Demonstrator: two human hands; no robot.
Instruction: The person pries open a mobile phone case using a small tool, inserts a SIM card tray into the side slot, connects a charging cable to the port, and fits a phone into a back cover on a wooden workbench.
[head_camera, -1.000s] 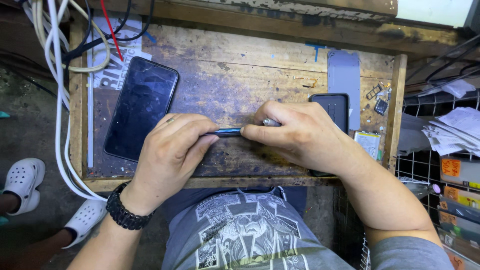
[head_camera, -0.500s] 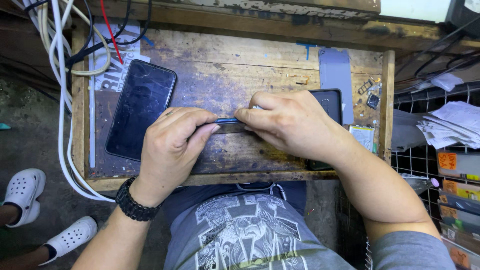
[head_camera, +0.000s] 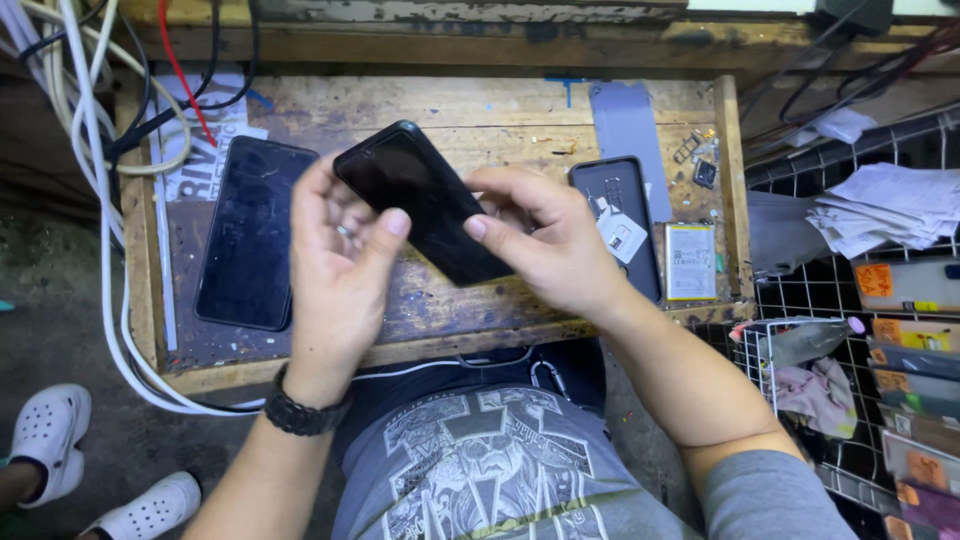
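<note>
Black phone (head_camera: 425, 200) now lifted off workbench (head_camera: 500, 110), tilted, left hand (head_camera: 335, 265) and right hand (head_camera: 550, 240) each grip an end

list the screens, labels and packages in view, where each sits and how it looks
Held phone: dark screen, between left hand and right hand.
Second phone: flat on bench, left, black.
Battery: right edge, white-labelled rectangle.
Orange tags: wire rack, far right.
</note>
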